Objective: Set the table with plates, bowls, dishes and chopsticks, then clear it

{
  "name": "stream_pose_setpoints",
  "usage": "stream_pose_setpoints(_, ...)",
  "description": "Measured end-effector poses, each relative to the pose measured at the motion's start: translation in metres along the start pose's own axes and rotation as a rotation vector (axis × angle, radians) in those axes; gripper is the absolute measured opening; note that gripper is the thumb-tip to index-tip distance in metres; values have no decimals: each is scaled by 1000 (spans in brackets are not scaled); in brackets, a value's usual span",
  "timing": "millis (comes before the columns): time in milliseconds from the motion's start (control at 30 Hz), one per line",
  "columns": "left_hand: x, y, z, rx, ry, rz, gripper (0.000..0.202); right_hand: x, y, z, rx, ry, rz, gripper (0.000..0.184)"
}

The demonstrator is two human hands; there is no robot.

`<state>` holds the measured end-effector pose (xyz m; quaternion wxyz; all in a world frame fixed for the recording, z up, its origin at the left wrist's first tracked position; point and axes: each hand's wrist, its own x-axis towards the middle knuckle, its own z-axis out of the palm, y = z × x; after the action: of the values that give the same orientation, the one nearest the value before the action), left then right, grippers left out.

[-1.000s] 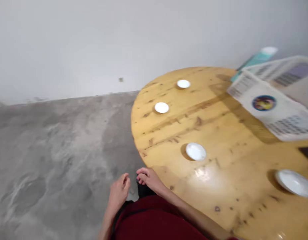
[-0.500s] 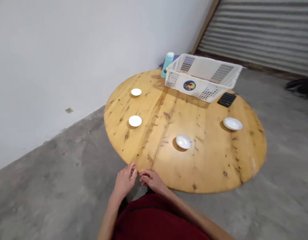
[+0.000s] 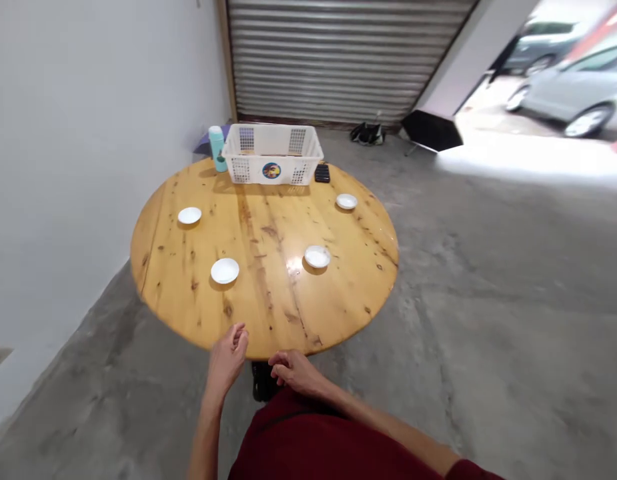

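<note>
My left hand (image 3: 228, 353) is over the near edge of a round wooden table (image 3: 258, 313), its fingers loosely bent with nothing in them. Just right of it, my right hand (image 3: 294, 371) hovers at the same edge, fingers half curled and slightly apart, holding nothing. The white dish (image 3: 225, 271) nearest my left hand lies on the table ahead of it. Another white dish (image 3: 317, 257) sits ahead and to the right. Farther back are a third white dish (image 3: 189, 215) on the left and one more shallow dish (image 3: 347, 201) on the right.
A white plastic basket (image 3: 273, 153) stands at the table's far side, between a turquoise bottle (image 3: 217, 148) and a black ridged object (image 3: 322, 173). Wall (image 3: 88, 133) runs along the left. A metal shutter (image 3: 328, 60) is behind; cars (image 3: 578, 87) show outside at the right.
The view has swung to the right, bringing the doorway and cars in. My hands have moved a little farther apart. The dishes and basket keep their places on the table.
</note>
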<state>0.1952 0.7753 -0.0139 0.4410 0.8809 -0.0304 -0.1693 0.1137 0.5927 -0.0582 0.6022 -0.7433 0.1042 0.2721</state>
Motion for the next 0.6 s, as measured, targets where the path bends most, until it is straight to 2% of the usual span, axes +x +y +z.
stream_pose_setpoints(200, 69, -13, -41, -17, -80, 16, 50, 71, -23, 14, 216, 123, 108, 32)
stream_pose_setpoints(267, 91, -21, -59, -61, -64, -8, 52, 93, -36, 14, 263, 131, 109, 30)
stream_pose_setpoints(333, 112, -28, -77, -126, 1, -60, 55, 110, -47, 11, 242, 152, 81, 26)
stream_pose_setpoints(433, 140, -33, -99, -238, 101, -123, 52, 119, -53, 2, 181, 185, 70, 25)
stream_pose_setpoints(500, 161, -35, -113, -300, 128, -152, 46, 119, -50, -5, 188, 217, 101, 28)
stream_pose_setpoints(600, 208, -40, -135, -354, 194, -219, 33, 115, -40, -13, 268, 325, 148, 38)
